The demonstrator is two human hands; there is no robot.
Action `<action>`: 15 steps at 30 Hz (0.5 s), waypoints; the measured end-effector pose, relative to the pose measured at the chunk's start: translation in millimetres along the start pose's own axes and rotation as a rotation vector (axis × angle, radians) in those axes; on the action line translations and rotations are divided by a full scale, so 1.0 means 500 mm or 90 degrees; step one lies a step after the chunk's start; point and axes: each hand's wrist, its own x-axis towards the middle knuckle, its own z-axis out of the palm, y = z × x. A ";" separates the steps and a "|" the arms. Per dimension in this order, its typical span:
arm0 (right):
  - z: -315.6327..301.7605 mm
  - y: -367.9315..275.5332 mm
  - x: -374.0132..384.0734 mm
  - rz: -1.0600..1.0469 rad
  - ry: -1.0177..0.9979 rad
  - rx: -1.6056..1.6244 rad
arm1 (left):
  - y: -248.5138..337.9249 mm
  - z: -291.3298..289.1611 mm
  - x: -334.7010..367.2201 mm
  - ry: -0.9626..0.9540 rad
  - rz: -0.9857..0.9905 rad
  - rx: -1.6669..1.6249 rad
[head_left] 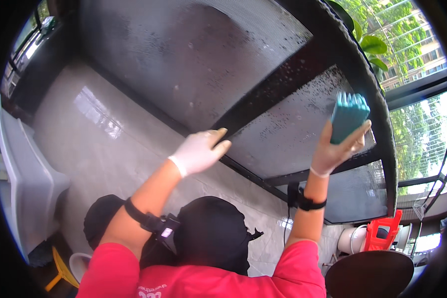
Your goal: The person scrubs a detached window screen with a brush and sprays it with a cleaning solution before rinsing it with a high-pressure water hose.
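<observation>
A large black-framed panel (278, 94) with wet, droplet-covered mesh sections leans in front of me. My right hand (340, 149), in a thin pale glove, is closed around a teal scrubbing brush (350, 119). The brush is held up against or just over the narrower mesh section at the right; its bristles point away from me, and whether they touch is hard to tell. My left hand (201, 150), gloved too, is at the panel's near edge by a black crossbar (278, 89). Its thumb and forefinger are stretched out and apart, with nothing visible between them.
Pale tiled floor (94, 134) lies beneath the panel. At the left stands a grey plastic bin (32, 179). To the lower right are a red plastic object (385, 231), a white bucket (351, 241) and a dark round tabletop (370, 274). Windows (422, 134) and leafy plants (375, 47) line the right.
</observation>
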 end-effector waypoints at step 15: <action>0.059 0.107 -0.252 -0.148 -0.343 -0.073 | -0.025 -0.031 -0.008 0.010 -0.089 0.056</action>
